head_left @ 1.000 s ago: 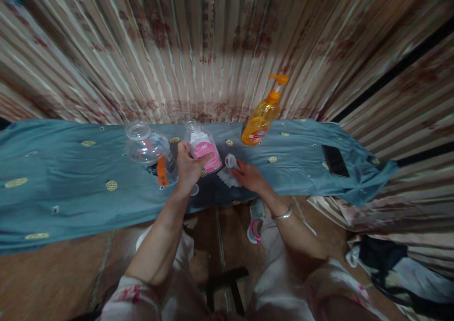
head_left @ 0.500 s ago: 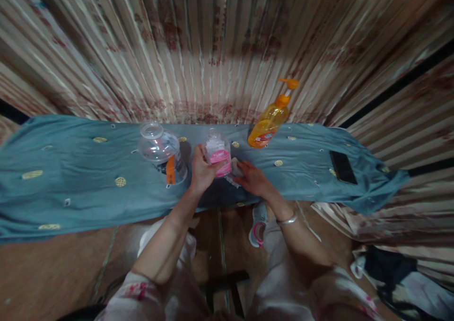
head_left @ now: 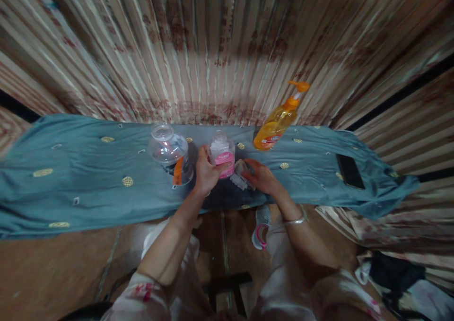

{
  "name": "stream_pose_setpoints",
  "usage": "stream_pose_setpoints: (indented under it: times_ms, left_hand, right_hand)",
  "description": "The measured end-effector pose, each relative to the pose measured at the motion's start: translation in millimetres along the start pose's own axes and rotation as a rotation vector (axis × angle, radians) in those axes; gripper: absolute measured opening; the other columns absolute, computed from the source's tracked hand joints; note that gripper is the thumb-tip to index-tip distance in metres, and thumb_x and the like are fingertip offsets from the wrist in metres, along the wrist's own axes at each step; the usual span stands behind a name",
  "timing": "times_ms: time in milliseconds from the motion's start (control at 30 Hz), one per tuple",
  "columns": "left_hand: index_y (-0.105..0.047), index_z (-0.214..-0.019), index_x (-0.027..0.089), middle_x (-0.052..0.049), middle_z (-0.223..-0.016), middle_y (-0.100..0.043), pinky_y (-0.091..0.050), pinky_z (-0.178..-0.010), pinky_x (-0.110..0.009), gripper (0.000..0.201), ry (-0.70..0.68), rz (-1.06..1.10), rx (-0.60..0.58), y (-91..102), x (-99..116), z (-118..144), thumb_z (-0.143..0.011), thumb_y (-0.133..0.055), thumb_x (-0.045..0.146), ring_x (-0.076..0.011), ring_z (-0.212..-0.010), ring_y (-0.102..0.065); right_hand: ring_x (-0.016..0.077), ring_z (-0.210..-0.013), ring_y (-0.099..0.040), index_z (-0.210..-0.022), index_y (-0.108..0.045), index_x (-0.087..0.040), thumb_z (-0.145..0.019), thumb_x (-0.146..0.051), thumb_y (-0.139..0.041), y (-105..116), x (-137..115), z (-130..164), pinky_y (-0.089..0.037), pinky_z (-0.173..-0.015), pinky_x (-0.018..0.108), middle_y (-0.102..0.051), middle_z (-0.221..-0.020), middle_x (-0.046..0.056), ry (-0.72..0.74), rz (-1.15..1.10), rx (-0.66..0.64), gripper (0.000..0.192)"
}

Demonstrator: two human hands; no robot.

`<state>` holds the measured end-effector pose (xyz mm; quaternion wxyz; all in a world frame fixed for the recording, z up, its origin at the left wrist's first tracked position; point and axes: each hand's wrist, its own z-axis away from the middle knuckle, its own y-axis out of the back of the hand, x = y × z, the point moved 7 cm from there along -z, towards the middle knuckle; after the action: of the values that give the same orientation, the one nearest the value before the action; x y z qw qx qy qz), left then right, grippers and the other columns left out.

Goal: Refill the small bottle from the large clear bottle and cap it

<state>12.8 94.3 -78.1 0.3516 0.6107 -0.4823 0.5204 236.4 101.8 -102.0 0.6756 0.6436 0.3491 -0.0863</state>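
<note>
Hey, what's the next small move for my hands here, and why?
Probably lift the crumpled white cloth under your right hand onto the small clear jar with the pink label. Your left hand grips that jar upright on the blue cloth-covered table, and the cloth lies right beside it.

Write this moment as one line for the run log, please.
left hand: grips pink-label bottle | right hand: on white cloth | nearby: clear jar, orange pump bottle, phone
</note>
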Motion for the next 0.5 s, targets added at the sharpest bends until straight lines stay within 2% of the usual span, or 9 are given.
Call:
stream_pose_setpoints:
  times_ms: [167, 300, 333, 400, 500]
  left_hand:
    - [-0.054, -0.106, 0.024, -0.001, -0.104, -0.072, -0.061, -0.09, -0.039, 0.079, 0.054, 0.02, -0.033, -4.0, -6, 5, -0.047, -0.106, 0.034, -0.0267, -0.099, -0.076]
    - [-0.054, -0.105, 0.024, -0.002, -0.103, -0.073, -0.061, -0.091, -0.039, 0.078, 0.103, 0.056, -0.057, -7.6, -9, 13, -0.046, -0.105, 0.031, -0.0272, -0.1, -0.076]
    - [-0.054, -0.105, 0.024, -0.002, -0.103, -0.074, -0.061, -0.09, -0.038, 0.078, 0.115, 0.066, -0.061, -7.8, -10, 15, -0.046, -0.105, 0.032, -0.027, -0.099, -0.076]
    - [-0.054, -0.105, 0.024, -0.002, -0.102, -0.074, -0.06, -0.087, -0.037, 0.078, 0.137, 0.09, -0.069, -7.4, -8, 19, -0.046, -0.105, 0.032, -0.0262, -0.097, -0.076]
    - [-0.056, -0.107, 0.023, -0.002, -0.099, -0.074, -0.06, -0.081, -0.034, 0.079, 0.165, 0.136, -0.086, -4.9, -4, 23, -0.047, -0.105, 0.036, -0.0243, -0.091, -0.075]
  right_hand:
    - [0.034, -0.122, -0.078, -0.136, -0.074, -0.023, -0.096, -0.043, -0.073, 15, 11, -5, -0.061, -0.11, 0.051, -0.08, -0.137, 0.015, -0.069, -0.125, 0.163, 0.045]
    - [0.0305, -0.106, -0.081, -0.123, -0.077, -0.025, -0.091, -0.05, -0.076, 19, 16, -38, -0.064, -0.101, 0.051, -0.086, -0.117, 0.01, -0.067, -0.358, 0.204, 0.041]
    - [0.0292, -0.102, -0.081, -0.117, -0.078, -0.023, -0.09, -0.052, -0.076, 18, 12, -51, -0.065, -0.098, 0.048, -0.086, -0.111, 0.009, -0.04, -0.411, 0.183, 0.039]
    - [0.0254, -0.094, -0.08, -0.105, -0.078, -0.021, -0.091, -0.053, -0.073, 5, -6, -82, -0.066, -0.091, 0.042, -0.085, -0.099, 0.007, 0.057, -0.463, 0.006, 0.035]
    - [0.0219, -0.079, -0.074, -0.086, -0.076, -0.02, -0.089, -0.051, -0.075, -9, -32, -119, -0.063, -0.074, 0.033, -0.079, -0.079, 0.002, 0.134, -0.448, -0.134, 0.031]
